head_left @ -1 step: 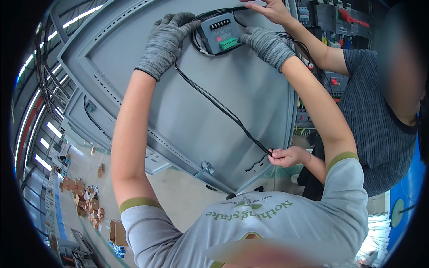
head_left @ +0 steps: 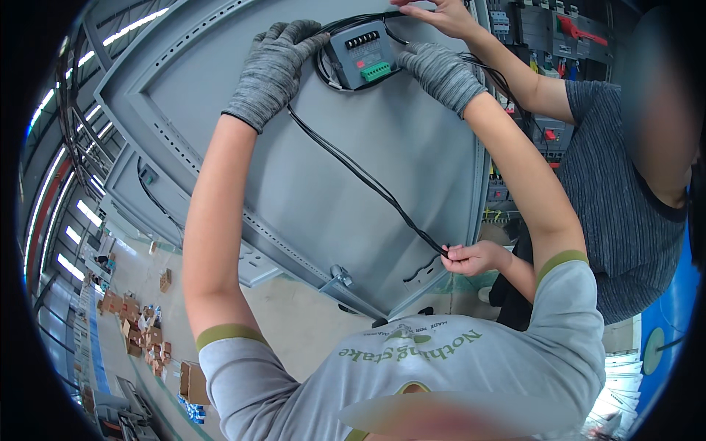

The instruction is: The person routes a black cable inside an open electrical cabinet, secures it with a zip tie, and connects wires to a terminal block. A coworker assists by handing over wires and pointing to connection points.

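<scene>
Grey knit gloves cover both my hands at the top of the frame: my left hand (head_left: 273, 70) presses flat beside the dark module (head_left: 364, 55) on the grey panel (head_left: 331, 169), my right hand (head_left: 440, 72) grips its right edge. A co-worker's bare hand (head_left: 474, 257) pinches the black cable (head_left: 360, 176) at lower right.

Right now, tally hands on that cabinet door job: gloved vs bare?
Gloved hands: 2, the left hand and the right hand, both at the grey meter module
Bare hands: 2, a co-worker's, one up top, one pinching the black cable
Total: 4
</scene>
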Tool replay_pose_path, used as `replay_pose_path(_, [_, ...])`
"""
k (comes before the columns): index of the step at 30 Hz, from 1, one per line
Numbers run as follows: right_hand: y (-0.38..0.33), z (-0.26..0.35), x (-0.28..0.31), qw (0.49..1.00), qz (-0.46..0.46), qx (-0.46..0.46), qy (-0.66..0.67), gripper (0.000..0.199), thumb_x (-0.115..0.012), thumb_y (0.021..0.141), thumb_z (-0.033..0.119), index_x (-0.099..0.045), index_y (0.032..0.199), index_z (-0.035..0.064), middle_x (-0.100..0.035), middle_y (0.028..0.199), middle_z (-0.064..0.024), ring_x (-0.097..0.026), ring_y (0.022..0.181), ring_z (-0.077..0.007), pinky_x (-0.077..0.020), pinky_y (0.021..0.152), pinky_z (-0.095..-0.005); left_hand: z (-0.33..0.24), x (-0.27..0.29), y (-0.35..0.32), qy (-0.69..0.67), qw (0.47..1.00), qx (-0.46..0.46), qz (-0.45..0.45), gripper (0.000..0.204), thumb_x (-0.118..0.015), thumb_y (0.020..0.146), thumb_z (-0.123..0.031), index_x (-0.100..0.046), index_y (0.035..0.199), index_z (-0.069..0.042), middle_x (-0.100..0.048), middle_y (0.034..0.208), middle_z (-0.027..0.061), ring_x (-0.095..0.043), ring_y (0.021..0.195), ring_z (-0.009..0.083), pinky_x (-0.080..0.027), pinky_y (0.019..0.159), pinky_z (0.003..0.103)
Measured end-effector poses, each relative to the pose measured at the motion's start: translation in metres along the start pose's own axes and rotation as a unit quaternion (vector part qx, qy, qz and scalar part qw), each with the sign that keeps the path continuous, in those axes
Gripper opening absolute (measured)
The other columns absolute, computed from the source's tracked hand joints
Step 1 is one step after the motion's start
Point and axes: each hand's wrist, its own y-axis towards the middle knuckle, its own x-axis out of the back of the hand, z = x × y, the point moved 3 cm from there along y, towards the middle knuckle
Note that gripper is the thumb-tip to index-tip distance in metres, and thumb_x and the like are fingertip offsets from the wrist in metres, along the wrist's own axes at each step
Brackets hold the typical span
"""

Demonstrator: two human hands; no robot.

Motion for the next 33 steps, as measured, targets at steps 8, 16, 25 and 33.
replay_pose_path(8, [0.000, 0.015, 0.022, 1.000, -0.019, 0.011, -0.015, 0.021, -0.053, 0.091, 0.011, -0.064, 0.108, 0.0094, -0.064, 0.102, -0.0110, -0.064, 0.096, -0.0287, -0.0537, 0.080, -0.0386, -0.002, -0.001, -0.002, -0.021, 1.000, 0.005, 0.002, 0.054, -0.064, 0.078, -0.008, -0.057, 0.131, -0.018, -0.052, 0.135, 0.0036, -0.047, 0.125, 0.0268, -0.038, 0.105, 0.042])
replay_pose_path(16, [0.008, 0.012, 0.024, 0.998, 0.024, 0.056, -0.006, 0.022, -0.053, 0.092, 0.011, -0.065, 0.110, 0.0118, -0.063, 0.106, -0.0106, -0.063, 0.099, -0.0281, -0.0538, 0.081, -0.0376, -0.009, -0.006, -0.006, 0.012, 0.999, 0.011, -0.045, 0.054, -0.067, 0.080, -0.025, -0.055, 0.131, -0.017, -0.052, 0.134, 0.0044, -0.047, 0.123, 0.0272, -0.038, 0.104, 0.042])
replay_pose_path(25, [0.009, 0.009, 0.029, 0.995, -0.054, 0.083, 0.009, 0.020, -0.060, 0.086, 0.009, -0.066, 0.106, 0.0098, -0.065, 0.103, -0.0110, -0.064, 0.096, -0.0287, -0.0537, 0.080, -0.0372, -0.106, -0.032, -0.031, -0.020, 0.995, 0.048, 0.080, 0.055, -0.064, 0.083, -0.023, -0.050, 0.133, -0.007, -0.053, 0.130, 0.0140, -0.053, 0.118, 0.0315, -0.041, 0.101, 0.044])
replay_pose_path(33, [0.009, 0.007, 0.033, 0.992, -0.090, 0.084, 0.012, 0.021, -0.063, 0.084, 0.009, -0.065, 0.105, 0.0095, -0.065, 0.101, -0.0111, -0.064, 0.093, -0.0291, -0.0537, 0.079, -0.0373, -0.145, -0.036, -0.022, -0.117, 0.968, 0.196, 0.100, 0.077, -0.067, 0.083, -0.036, -0.035, 0.144, 0.000, -0.048, 0.132, 0.0227, -0.046, 0.124, 0.0356, -0.039, 0.103, 0.045])
